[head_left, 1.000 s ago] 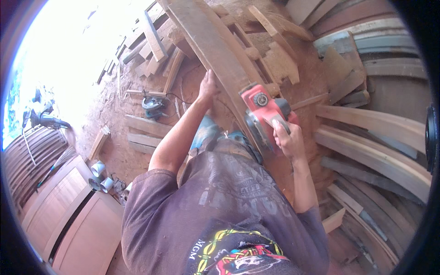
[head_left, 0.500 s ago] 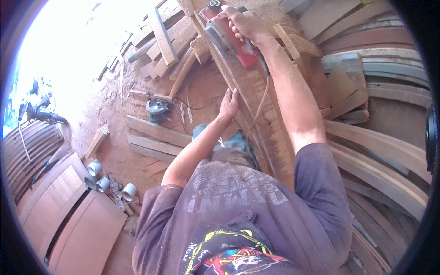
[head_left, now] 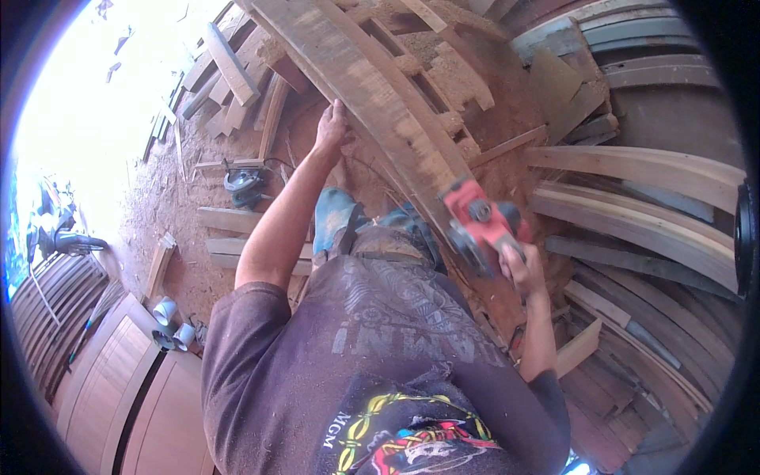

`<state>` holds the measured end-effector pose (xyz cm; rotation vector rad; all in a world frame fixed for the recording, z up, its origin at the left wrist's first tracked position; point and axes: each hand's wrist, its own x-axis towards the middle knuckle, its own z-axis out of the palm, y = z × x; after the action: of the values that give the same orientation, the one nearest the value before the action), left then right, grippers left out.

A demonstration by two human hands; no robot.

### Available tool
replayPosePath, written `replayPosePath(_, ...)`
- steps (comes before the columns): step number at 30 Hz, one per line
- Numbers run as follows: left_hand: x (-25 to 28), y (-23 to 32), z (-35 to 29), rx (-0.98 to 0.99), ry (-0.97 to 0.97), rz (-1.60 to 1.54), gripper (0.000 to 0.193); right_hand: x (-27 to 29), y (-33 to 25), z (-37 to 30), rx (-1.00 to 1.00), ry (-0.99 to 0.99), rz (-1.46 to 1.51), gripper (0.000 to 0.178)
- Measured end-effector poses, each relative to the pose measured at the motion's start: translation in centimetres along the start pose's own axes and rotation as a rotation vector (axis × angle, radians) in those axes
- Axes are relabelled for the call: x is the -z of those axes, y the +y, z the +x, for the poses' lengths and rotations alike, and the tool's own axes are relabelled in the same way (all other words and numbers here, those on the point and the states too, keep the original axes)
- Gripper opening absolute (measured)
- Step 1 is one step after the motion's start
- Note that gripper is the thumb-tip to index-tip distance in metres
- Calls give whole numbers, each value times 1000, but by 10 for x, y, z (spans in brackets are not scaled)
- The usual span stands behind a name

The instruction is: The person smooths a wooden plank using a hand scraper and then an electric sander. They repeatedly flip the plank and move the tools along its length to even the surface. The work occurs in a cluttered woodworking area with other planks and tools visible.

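Note:
A long wooden plank point(head_left: 372, 103) runs slantwise from the top of the view toward my right side, its upper face part brown and part paler wood. My right hand point(head_left: 524, 271) is wrapped round the handle of a red electric hand planer point(head_left: 484, 218), which sits at the plank's near end, slightly blurred. At the plank's left edge, farther away, is my left hand point(head_left: 334, 129). Its fingers are bent against that edge, and part of them is hidden from view.
Slotted wooden pieces covered in sawdust point(head_left: 427, 87) lie right of the plank. Stacked curved boards point(head_left: 633, 214) fill the right side. A circular saw point(head_left: 245, 184) rests on the dusty floor at left, near loose offcuts point(head_left: 231, 67). Panels point(head_left: 111, 380) and white pipe pieces point(head_left: 165, 311) are at lower left.
My right hand has drawn the planer from the plank's far part back toward my body. My left hand stays at the plank's left edge, its fingers now more bent. The view has shifted.

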<state>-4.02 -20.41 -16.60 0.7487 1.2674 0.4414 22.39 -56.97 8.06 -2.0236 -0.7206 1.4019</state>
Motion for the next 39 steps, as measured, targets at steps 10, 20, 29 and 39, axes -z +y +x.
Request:
replayPosePath(10,5,9,-6,56,-25,-1,69,-40,-51,42,32,68,87,41)
replayPosePath(20,-9,-5,-20,-104,-11,51,62,-114,-192,217,307,-14,-68,46)
replayPosePath(29,-9,0,-14,2,16,88,58,-192,-350,377,322,-158,5,51)
replayPosePath(39,0,7,-7,-62,36,3,57,-85,-97,127,290,-121,-27,57)
